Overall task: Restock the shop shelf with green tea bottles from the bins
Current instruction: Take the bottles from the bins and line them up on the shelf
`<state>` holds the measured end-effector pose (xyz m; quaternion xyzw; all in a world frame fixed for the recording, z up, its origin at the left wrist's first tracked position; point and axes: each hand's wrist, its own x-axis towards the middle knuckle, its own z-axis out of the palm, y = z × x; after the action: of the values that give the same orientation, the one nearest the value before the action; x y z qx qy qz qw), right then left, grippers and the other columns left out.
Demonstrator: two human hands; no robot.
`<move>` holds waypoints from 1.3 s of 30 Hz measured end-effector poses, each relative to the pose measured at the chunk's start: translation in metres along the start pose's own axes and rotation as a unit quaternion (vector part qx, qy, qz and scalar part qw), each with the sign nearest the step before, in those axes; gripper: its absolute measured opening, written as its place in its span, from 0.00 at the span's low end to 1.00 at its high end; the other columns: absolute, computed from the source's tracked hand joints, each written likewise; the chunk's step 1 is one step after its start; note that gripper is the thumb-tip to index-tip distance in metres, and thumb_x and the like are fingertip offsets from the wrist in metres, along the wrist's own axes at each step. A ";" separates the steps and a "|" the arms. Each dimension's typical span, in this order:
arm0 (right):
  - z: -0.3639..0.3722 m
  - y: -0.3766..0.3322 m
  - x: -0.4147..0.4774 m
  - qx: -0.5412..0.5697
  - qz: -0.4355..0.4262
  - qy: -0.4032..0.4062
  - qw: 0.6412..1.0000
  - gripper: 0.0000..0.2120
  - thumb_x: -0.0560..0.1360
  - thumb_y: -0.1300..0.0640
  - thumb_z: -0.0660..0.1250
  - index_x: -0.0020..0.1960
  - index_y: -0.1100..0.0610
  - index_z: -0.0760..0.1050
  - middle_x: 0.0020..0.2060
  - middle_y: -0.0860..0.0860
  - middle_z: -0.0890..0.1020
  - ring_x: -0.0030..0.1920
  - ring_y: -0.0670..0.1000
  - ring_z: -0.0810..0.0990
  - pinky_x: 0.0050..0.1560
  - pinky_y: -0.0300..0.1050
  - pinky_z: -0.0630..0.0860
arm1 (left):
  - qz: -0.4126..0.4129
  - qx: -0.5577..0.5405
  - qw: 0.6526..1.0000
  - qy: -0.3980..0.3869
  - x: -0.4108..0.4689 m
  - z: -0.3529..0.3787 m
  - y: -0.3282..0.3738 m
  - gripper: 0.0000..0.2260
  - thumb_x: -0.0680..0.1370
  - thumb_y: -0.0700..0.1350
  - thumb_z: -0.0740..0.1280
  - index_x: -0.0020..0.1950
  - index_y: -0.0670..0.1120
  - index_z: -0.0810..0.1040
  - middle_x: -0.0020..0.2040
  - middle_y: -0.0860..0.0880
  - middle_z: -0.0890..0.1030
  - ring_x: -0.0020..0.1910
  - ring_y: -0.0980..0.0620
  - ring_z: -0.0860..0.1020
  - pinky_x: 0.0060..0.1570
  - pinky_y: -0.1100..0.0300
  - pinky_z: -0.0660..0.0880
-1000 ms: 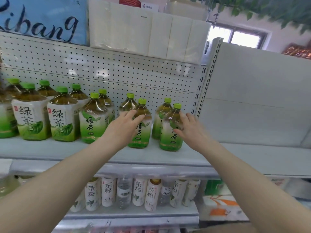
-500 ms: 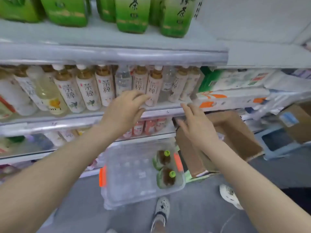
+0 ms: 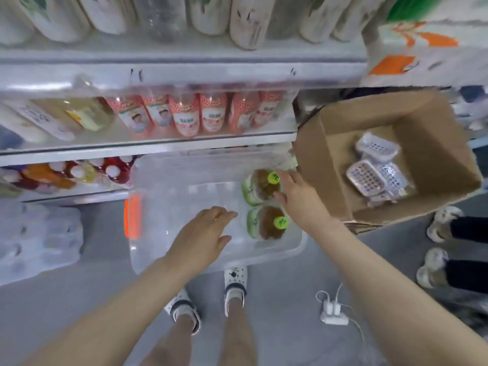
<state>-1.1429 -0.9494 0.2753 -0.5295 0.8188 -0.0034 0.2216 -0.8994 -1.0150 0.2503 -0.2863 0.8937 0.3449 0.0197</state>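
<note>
Since the clear bin [image 3: 184, 196] stands on the grey floor [image 3: 79, 299], both green tea bottles are seen from above. They are upright at the bin's right end, side by side. The far bottle [image 3: 253, 191] and the near bottle [image 3: 264, 228] each carry a green cap.

- Right grip [image 3: 295, 199]: wide, fingers straight, fingertips at the far bottle's shoulder beside the cap. It holds nothing.
- Left grip [image 3: 203, 233]: wide and relaxed, palm down over the bin's bare bottom. Its fingertips are just short of the near bottle, and it holds nothing.
- Bin: an orange latch [image 3: 132, 215] sits on the left wall. Open bottom runs from the latch to the bottles. The far rim meets the lowest shelf edge [image 3: 79, 195] in view.
- Right side: a cardboard box [image 3: 317, 159] is just beside the bin, with one corner overlapping the bin's far right corner in view. Inside it lie wrapped white perforated trays [image 3: 369, 178].
- Left side: a wrapped pack of bottles [image 3: 37, 239] is on the floor, apart from the bin.
- Near rim: the person's white shoes [image 3: 235, 281] are just beside it. A white plug block [image 3: 333, 313] lies on open floor to the right.
- Shelf above: pink-labelled bottles [image 3: 184, 114] stand in a row.
</note>
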 end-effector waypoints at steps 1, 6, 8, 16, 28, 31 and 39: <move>0.006 0.003 0.011 -0.006 -0.008 -0.009 1.000 0.27 0.80 0.58 0.65 0.76 0.60 0.62 0.69 0.62 0.70 0.60 0.66 0.76 0.54 0.54 0.73 | -0.008 -0.008 1.000 -0.011 0.005 0.013 0.000 0.24 0.78 0.46 0.68 0.74 0.49 0.69 0.67 0.48 0.73 0.63 0.46 0.73 0.60 0.56 0.70; 0.026 0.015 0.055 -0.071 -0.070 -0.072 0.992 0.27 0.81 0.62 0.62 0.78 0.58 0.58 0.70 0.59 0.69 0.60 0.62 0.76 0.55 0.51 0.71 | -0.037 -0.059 0.996 -0.053 0.042 0.069 0.009 0.28 0.79 0.48 0.67 0.77 0.51 0.61 0.72 0.50 0.66 0.67 0.48 0.68 0.63 0.59 0.65; 0.030 0.023 0.066 -0.086 -0.089 -0.076 0.989 0.27 0.81 0.62 0.62 0.77 0.58 0.60 0.70 0.59 0.70 0.62 0.61 0.76 0.58 0.52 0.73 | -0.039 -0.071 0.995 -0.057 0.054 0.088 0.013 0.33 0.77 0.48 0.70 0.78 0.53 0.58 0.74 0.50 0.63 0.69 0.48 0.67 0.65 0.57 0.67; 0.035 0.033 0.076 -0.074 -0.112 -0.013 0.991 0.18 0.79 0.56 0.67 0.66 0.61 0.68 0.52 0.59 0.81 0.50 0.62 0.81 0.46 0.51 0.75 | -0.047 -0.061 0.996 -0.051 0.094 0.127 0.022 0.46 0.66 0.52 0.79 0.77 0.49 0.58 0.76 0.47 0.62 0.69 0.42 0.68 0.67 0.54 0.65; 0.058 0.016 0.066 -0.028 -0.082 0.104 0.991 0.20 0.74 0.47 0.72 0.56 0.60 0.74 0.43 0.58 0.81 0.41 0.60 0.82 0.36 0.45 0.65 | -0.315 -0.095 0.936 0.124 0.033 0.071 -0.037 0.41 0.60 0.51 0.82 0.68 0.45 0.66 0.61 0.44 0.70 0.55 0.39 0.76 0.51 0.52 0.72; 0.071 0.009 0.064 0.019 -0.043 0.135 0.990 0.21 0.72 0.45 0.74 0.50 0.62 0.74 0.40 0.58 0.80 0.38 0.61 0.80 0.34 0.47 0.71 | -0.429 -0.111 0.870 0.214 0.035 0.062 -0.052 0.44 0.59 0.55 0.83 0.67 0.47 0.63 0.59 0.42 0.69 0.53 0.35 0.76 0.52 0.46 0.74; 0.077 0.013 0.071 0.249 -0.029 -0.045 0.967 0.41 0.65 0.56 0.80 0.73 0.53 0.64 0.66 0.53 0.70 0.65 0.51 0.69 0.66 0.41 0.66 | -0.374 -0.079 0.922 0.055 0.027 0.028 -0.096 0.48 0.64 0.44 0.81 0.76 0.59 0.59 0.52 0.44 0.63 0.42 0.38 0.74 0.55 0.46 0.74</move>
<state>-1.1505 -0.9876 0.1775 -0.4806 0.7658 -0.1901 0.3827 -0.8764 -1.0684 0.1649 -0.6188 0.6911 0.3658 0.0750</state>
